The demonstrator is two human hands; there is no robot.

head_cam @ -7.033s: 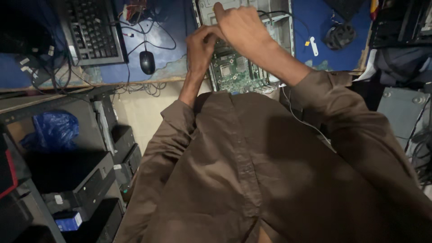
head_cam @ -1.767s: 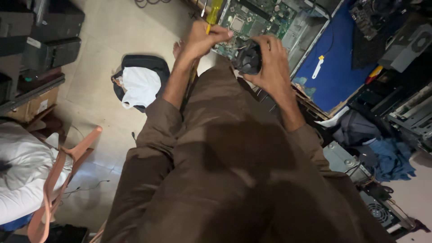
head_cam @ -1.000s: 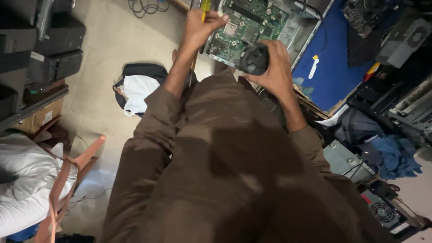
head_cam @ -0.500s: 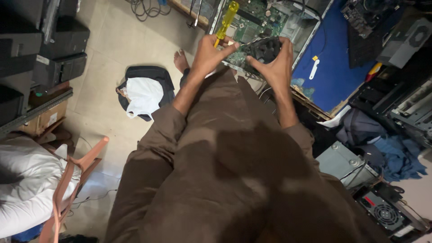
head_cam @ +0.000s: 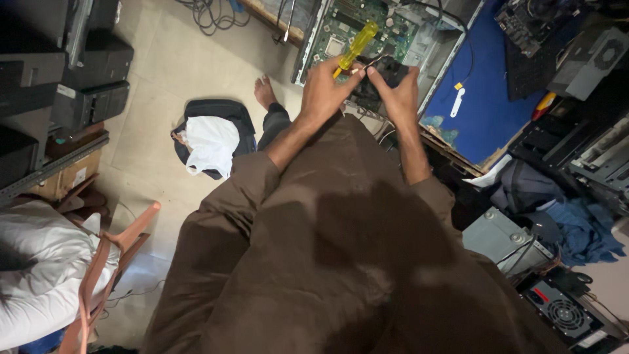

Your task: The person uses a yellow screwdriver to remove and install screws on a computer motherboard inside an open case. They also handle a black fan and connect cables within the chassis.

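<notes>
Left hand point(head_cam: 327, 88): raised ahead of the torso, forearm bare from a brown sleeve pushed back near the elbow, wrist bent slightly inward, fingers point(head_cam: 350, 73) curled shut around a grip. Right hand point(head_cam: 396, 92): level with the left and just beside it, forearm bare below a brown sleeve, back of hand toward the camera, fingers curled forward and closed on what it carries. Both arms bent at the elbows, converging. One bare foot point(head_cam: 264, 92) on the floor.

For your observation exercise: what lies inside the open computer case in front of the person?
Inside the open computer case a green circuit board and black cables show. The left hand, holding a yellow-handled screwdriver, and the right hand, on a black fan, hide its near part.
</notes>
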